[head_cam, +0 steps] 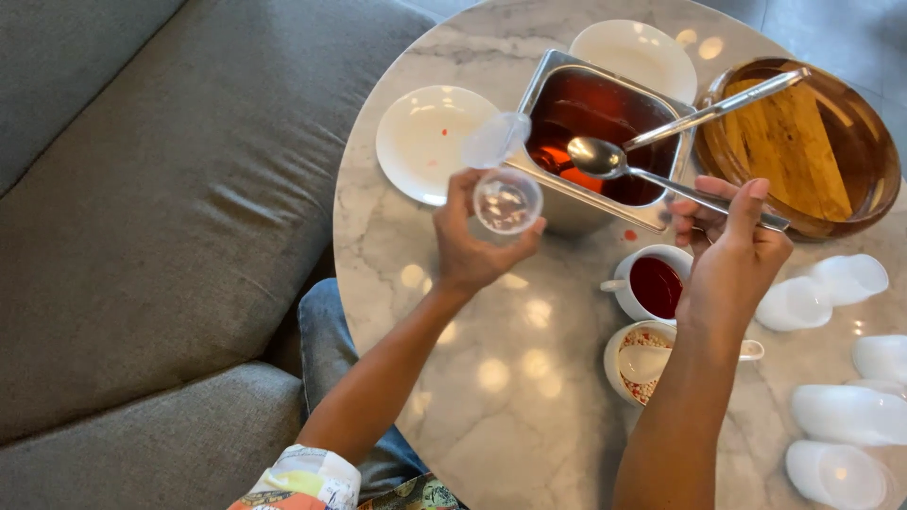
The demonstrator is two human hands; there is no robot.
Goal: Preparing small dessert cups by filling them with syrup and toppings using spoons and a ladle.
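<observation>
Left hand grip closed round small clear lidded cup, mouth up. Right hand pinches steel spoon; long axis right-left, bowl over red-liquid metal pan.

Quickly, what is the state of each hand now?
Left hand: closed around a small clear cup with its hinged lid open.
Right hand: closed on a metal spoon over the steel pan.

Round white marble table with grey veining, dotted with soft light spots. Left of table, grey fabric sofa, 2 cushions meeting at a seam. Beyond table's far right edge, grey floor.
</observation>
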